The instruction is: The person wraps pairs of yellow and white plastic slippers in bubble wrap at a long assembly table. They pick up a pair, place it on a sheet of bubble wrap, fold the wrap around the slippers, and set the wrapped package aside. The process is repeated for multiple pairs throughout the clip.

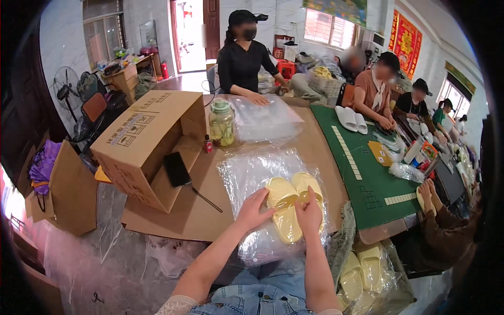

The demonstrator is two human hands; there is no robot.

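A pair of pale yellow slippers (287,224) lies on a stack of clear plastic bags (252,170) at the table's near edge, toes pointing away from me. My left hand (254,211) rests against the outer side of the left slipper, thumb and fingers apart. On the right slipper's strap lies the stretched index finger of my right hand (308,214), its thumb near the gap between the two. Neither hand is wrapped round a slipper. Whether the slippers sit inside the top bag or on it, I cannot tell.
Left stands an open carton (142,142) with a black phone (177,169) on its flap. Beyond are a small red bottle (208,144) and a green-lidded jar (221,126). A co-worker (244,63) touches more bags. Bagged slippers (362,270) lie low right, beside a green mat (367,168).
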